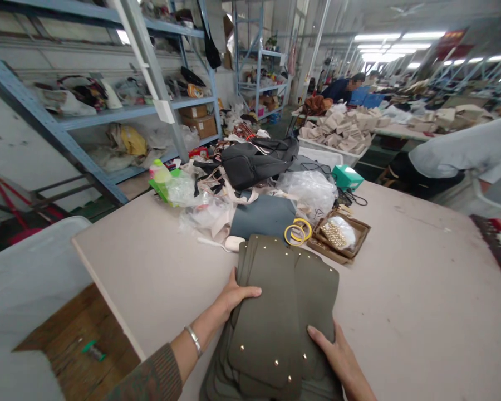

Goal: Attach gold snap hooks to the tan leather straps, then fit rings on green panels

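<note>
A thick stack of olive-green panels with gold studs lies at the table's near edge, its layers slightly fanned. They look like bag pieces of leather or a similar sheet material. My left hand grips the left edge of the stack, thumb flat on top and the other fingers down the side. On the opposite edge, my right hand has its thumb over the top panel, with its fingers mostly hidden at the side. Just beyond the stack are yellow tape rolls and a dark grey-blue sheet.
Behind the stack, the table carries a cardboard tray of gold studs, clear plastic bags, a black bag and a green box. Blue shelving stands left. A person in a pale top bends at right.
</note>
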Demonstrator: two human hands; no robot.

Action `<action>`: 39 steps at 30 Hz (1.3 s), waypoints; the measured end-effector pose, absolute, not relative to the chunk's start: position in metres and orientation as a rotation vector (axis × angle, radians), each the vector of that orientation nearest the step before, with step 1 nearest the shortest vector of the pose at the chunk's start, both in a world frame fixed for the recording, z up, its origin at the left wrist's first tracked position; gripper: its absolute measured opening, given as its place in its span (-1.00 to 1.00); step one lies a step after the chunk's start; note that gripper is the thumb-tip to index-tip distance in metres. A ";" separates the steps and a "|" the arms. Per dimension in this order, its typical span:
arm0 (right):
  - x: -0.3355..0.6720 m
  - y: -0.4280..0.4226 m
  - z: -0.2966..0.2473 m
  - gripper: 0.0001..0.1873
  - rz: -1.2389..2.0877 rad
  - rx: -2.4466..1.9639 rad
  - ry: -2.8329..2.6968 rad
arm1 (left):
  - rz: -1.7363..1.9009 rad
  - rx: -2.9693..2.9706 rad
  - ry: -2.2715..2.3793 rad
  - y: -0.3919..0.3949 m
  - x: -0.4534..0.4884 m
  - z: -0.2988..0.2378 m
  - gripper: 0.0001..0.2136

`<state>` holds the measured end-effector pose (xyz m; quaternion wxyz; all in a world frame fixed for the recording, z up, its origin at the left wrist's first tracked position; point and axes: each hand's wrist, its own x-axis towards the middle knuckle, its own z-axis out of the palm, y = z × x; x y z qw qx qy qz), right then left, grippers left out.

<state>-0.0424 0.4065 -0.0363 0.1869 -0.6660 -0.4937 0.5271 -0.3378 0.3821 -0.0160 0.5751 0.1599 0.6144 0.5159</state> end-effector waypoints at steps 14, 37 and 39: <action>-0.041 0.401 -0.035 0.02 1.464 -1.892 -1.421 | 1.348 0.136 1.459 0.302 -0.331 -0.016 0.05; -0.034 0.429 -0.011 0.11 1.811 -1.777 -1.227 | 1.137 0.199 1.614 0.301 -0.352 -0.007 0.18; -0.037 0.432 -0.011 0.11 1.713 -1.808 -1.262 | 1.128 0.207 1.654 0.298 -0.354 -0.006 0.18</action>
